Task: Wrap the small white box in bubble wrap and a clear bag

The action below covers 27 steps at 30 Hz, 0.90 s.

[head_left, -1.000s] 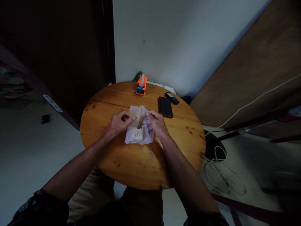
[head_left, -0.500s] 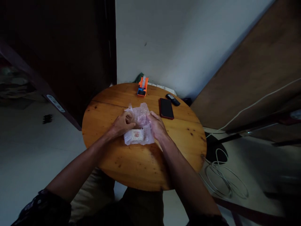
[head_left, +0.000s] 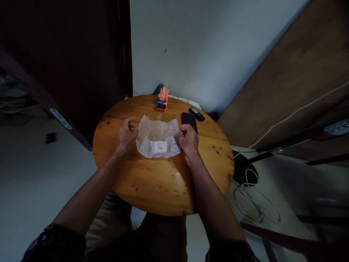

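A sheet of bubble wrap (head_left: 156, 129) is spread out on the round wooden table, its edges curling up. On its front part rests a small whitish packet (head_left: 160, 147) with a reddish mark. My left hand (head_left: 127, 135) is at the left edge of the sheet, fingers curled; whether they grip the edge cannot be made out. At the right edge my right hand (head_left: 188, 138) pinches the bubble wrap between thumb and fingers, partly over the near end of a dark phone.
The wooden table (head_left: 152, 182) also bears an orange and blue tape dispenser (head_left: 163, 99) at the back, a dark phone in a red case (head_left: 190, 119) and a black remote-like device (head_left: 197, 114). A coiled pale cable (head_left: 253, 203) lies on the floor at right.
The crumpled bubble wrap has been opened out wider and flatter. My left hand has moved left and my right hand slightly right, farther apart. The view has shifted a little.
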Each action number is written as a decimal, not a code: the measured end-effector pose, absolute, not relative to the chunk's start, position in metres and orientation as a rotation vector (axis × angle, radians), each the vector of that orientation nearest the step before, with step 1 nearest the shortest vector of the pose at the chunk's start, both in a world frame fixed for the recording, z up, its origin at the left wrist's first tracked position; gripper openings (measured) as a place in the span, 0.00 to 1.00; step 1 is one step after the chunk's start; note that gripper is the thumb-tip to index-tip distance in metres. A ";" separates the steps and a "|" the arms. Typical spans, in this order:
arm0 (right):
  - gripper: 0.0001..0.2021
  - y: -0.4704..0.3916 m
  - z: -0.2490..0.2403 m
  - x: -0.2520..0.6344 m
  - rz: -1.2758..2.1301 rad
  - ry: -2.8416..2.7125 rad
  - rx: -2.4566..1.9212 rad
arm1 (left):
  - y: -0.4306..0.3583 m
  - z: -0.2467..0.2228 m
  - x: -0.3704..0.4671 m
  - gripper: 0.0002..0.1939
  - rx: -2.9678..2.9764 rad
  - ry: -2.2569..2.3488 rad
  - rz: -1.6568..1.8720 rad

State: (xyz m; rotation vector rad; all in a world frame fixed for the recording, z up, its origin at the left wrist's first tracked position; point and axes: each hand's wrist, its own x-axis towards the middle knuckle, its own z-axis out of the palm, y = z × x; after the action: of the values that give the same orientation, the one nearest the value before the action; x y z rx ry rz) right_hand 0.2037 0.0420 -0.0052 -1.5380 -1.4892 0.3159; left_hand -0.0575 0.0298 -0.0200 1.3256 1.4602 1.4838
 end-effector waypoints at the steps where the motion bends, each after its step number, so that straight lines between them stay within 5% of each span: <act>1: 0.11 0.039 -0.002 0.202 0.283 -1.509 -1.494 | 0.025 -0.016 -0.056 0.19 1.383 1.531 1.557; 5: 0.17 0.030 0.008 0.192 0.611 -1.702 -1.177 | 0.006 -0.001 -0.049 0.13 1.668 1.438 1.427; 12: 0.31 0.023 0.024 0.204 1.285 -1.781 -1.120 | -0.021 0.021 -0.049 0.34 1.933 1.339 0.837; 16: 0.27 0.013 0.038 0.214 1.876 -2.032 -1.036 | -0.053 0.037 -0.056 0.23 1.924 1.091 0.638; 18: 0.23 0.013 0.037 0.214 1.837 -2.111 -1.094 | -0.066 0.041 -0.058 0.16 1.980 0.999 0.407; 20: 0.19 0.016 0.034 0.211 1.633 -2.106 -1.129 | -0.072 0.039 -0.058 0.19 2.041 1.044 0.336; 24: 0.16 0.017 0.029 0.201 1.247 -2.049 -1.063 | -0.062 0.019 -0.046 0.11 2.188 1.407 0.637; 27: 0.27 0.013 0.026 0.193 1.175 -2.224 -1.031 | -0.050 0.003 -0.038 0.27 2.378 1.335 0.684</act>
State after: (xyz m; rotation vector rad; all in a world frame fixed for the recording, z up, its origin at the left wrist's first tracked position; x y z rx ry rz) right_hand 0.1930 0.0129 0.0259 -1.0315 -2.2236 1.1754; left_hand -0.0384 -0.0503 0.0035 2.3781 1.3345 0.6836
